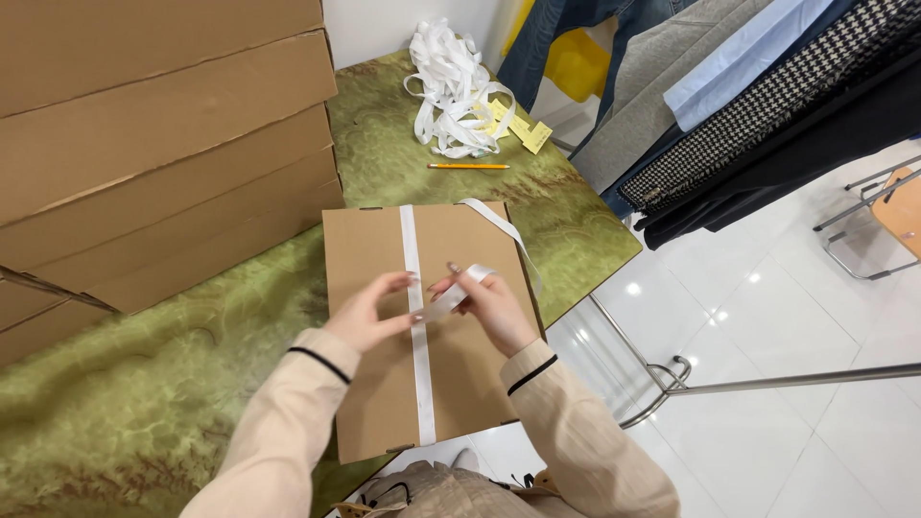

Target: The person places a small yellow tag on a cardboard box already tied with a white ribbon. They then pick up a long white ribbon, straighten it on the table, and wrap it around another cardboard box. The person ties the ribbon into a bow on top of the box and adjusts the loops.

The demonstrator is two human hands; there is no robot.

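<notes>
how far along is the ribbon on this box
Done: one white ribbon band runs lengthwise over the box. In hand: the left hand and right hand pinch the ribbon at the middle, its loose end trailing off the right edge. Left: no crosswise band or knot shows yet.

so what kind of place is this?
Likely a clothing shop's packing area: stacked flat cardboard boxes on a green table, hanging garments on a rack, and both hands tying white ribbon around a cardboard box.
</notes>
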